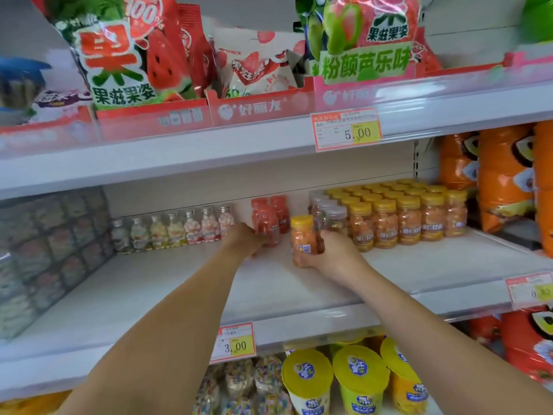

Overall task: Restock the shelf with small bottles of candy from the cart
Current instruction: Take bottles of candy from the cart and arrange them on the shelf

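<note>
Both my arms reach onto the white middle shelf (191, 283). My left hand (244, 239) grips a red-capped bottle of red candy (267, 224) standing beside two other red bottles (279, 209). In my right hand (335, 254) I hold a yellow-capped bottle of orange candy (302, 239), upright and close to the shelf surface. Right behind it stand silver-capped bottles (327, 214) and a block of several yellow-capped orange bottles (407, 214). The cart is out of view.
A row of small silver-capped candy bottles (173, 229) lines the back left, next to stacked clear boxes (51, 250). Orange snack bags (505, 178) fill the right end. Candy bags sit on the shelf above, yellow-lidded cups (359, 375) below. Price tags (236, 342) hang on the shelf edges.
</note>
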Demonstrator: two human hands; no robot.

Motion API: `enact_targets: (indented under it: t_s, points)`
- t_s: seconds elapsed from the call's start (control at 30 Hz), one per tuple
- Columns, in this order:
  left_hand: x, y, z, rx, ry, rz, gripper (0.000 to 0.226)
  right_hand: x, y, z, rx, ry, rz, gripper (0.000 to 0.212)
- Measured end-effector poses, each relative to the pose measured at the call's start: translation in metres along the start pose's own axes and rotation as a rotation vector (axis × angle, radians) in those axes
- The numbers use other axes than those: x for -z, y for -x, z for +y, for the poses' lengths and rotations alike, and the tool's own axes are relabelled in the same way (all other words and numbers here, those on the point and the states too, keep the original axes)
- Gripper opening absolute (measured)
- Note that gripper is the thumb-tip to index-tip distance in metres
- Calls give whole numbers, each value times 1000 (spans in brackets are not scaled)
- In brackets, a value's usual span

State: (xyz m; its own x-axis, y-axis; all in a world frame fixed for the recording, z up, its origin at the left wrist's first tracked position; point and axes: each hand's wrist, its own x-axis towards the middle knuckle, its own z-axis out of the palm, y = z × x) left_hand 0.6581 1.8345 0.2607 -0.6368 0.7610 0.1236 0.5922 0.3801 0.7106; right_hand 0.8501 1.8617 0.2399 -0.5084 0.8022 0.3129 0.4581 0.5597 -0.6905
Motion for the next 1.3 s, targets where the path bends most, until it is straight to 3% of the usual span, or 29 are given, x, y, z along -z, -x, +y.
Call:
enact_targets:
  t_s: [0.17,0.4,0.53,0.9,1.2,1.3]
  points:
    - [-9,-11,8,-30,-6,-6,22,-2,-3,2,-25,14,1,42]
    - [-8,-14,1,-15,-53,-26,39,2,4,-3,-23,2,-6,38]
    - [-10,-10,-1,-27,-49,16,33,2,4,-2,-28,-21,-6,42]
    - [-20,-6,5,11,-99,114,43,1,1,-1,-41,-15,-11,49]
    - [-14,4,9,13,-300,80,62,3,4,-3,-50,-51,-15,48]
    - [-1,20,18,-17,-427,-38,38,5,6,-4,-74,-70,-22,55]
